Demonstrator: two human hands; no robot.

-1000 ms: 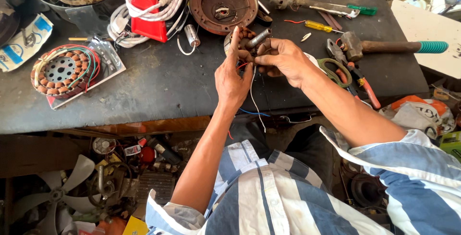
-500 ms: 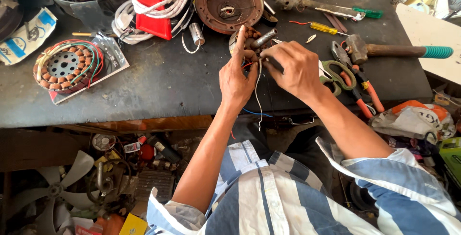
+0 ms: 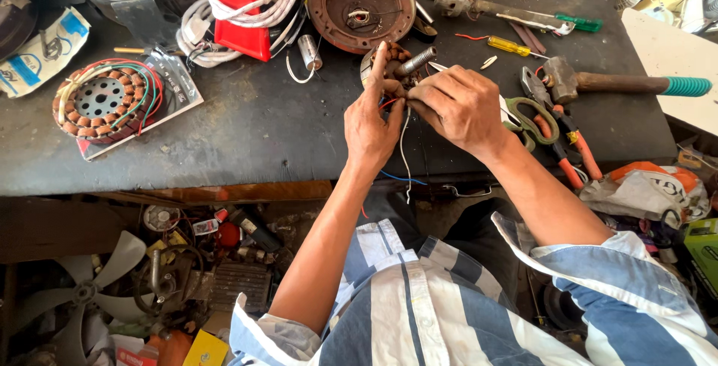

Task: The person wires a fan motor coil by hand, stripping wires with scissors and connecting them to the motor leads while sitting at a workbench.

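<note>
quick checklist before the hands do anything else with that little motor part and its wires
1. Part held by both hands: ok. The left hand and right hand grip the small wound motor part above the bench.
2. Shaft free: ok. The metal shaft sticks out clear of the fingers.
3. Loose wires: not ok. A white wire hangs off the bench edge.
4. Tools at hand: ok. Pliers, yellow screwdriver and hammer lie to the right.
5. Scissors position: not ok. The green-handled scissors lie close under the right wrist.
6. Wire joint condition: cannot tell, the fingers hide it.
</note>
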